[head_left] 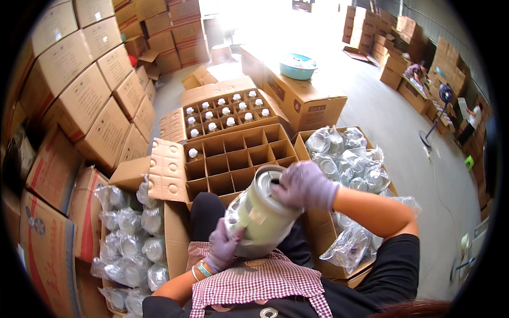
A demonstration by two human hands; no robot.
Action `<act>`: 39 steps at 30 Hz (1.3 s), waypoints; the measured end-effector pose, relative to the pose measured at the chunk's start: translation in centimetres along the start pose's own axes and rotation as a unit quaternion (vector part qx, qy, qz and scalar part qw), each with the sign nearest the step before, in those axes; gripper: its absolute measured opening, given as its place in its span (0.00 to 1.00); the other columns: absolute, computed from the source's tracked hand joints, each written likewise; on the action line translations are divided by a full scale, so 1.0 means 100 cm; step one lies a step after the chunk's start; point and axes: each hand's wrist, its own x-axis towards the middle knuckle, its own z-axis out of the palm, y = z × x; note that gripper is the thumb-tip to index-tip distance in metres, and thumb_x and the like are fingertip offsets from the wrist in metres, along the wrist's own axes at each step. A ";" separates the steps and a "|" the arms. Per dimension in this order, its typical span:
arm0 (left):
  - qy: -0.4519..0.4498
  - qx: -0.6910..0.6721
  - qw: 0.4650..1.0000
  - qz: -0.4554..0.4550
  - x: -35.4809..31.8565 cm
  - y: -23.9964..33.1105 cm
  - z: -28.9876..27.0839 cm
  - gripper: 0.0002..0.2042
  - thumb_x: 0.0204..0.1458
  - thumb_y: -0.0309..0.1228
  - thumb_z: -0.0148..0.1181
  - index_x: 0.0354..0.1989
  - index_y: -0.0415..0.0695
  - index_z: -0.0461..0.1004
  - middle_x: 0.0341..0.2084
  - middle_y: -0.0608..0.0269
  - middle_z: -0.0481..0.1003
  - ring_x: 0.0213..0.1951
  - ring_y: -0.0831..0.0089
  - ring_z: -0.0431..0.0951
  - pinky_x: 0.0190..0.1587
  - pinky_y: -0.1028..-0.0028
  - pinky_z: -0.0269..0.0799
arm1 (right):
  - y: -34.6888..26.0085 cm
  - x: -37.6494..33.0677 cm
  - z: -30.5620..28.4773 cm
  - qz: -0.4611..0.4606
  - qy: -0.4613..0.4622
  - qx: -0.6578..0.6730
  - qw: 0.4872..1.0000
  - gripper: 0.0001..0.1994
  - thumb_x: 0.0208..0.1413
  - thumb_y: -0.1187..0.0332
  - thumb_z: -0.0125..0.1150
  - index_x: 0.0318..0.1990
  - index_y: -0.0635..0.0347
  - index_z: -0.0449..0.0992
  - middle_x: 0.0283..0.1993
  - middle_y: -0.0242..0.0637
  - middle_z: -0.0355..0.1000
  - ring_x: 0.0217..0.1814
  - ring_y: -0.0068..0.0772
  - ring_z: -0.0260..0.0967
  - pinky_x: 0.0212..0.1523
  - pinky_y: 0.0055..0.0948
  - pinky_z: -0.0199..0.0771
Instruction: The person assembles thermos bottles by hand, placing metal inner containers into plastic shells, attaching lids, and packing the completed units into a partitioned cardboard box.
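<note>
A pale green canister [258, 221] with a grey lid [266, 183] leans over my lap, a dark opening in its top. My left hand [224, 249], in a light purple glove, is closed round its lower side. Clear plastic wrap [232, 214] shows beside the canister near that hand. My right hand [307, 186], gloved alike and slightly blurred, has its fingers bent down at the opening; their tips are hidden, and I cannot see what they hold. Just beyond the canister stands a cardboard box with dividers [231, 139], where one white-capped bottle [193, 153] sits at the left.
Behind it, another divided box [175, 124] holds several white-capped bottles. Open boxes of plastic-wrapped clear items flank me, left [127, 238] and right [344, 159]. A blue basin [298, 67] rests on a carton [318, 106]. Cartons [85, 100] tower at left; people sit far right.
</note>
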 end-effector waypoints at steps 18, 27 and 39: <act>0.253 0.125 0.904 0.322 -0.006 0.086 -0.097 0.06 0.60 0.30 0.60 0.37 0.40 0.76 0.33 0.53 0.77 0.37 0.52 0.76 0.42 0.58 0.70 | -0.039 0.032 0.120 -0.138 0.304 0.811 0.480 0.10 0.62 0.75 0.64 0.50 0.65 0.75 0.49 0.40 0.79 0.50 0.32 0.78 0.52 0.31 0.80; -0.151 -0.064 0.929 0.333 0.005 0.126 -0.074 0.14 0.54 0.30 0.64 0.47 0.41 0.76 0.52 0.47 0.72 0.42 0.58 0.80 0.45 0.64 0.78 | -0.123 -0.006 -0.025 -0.446 0.520 0.182 0.705 0.09 0.47 0.63 0.72 0.28 0.53 0.75 0.26 0.29 0.67 0.38 0.41 0.77 0.61 0.64 0.71; 0.314 -0.046 0.948 -0.023 -0.122 -0.064 -0.207 0.20 0.68 0.35 0.55 0.64 0.38 0.70 0.55 0.59 0.77 0.56 0.73 0.77 0.61 0.71 0.73 | -0.004 0.089 0.191 -0.134 0.049 0.628 0.765 0.55 0.47 0.26 0.66 0.67 0.70 0.67 0.66 0.42 0.68 0.70 0.38 0.65 0.70 0.38 0.62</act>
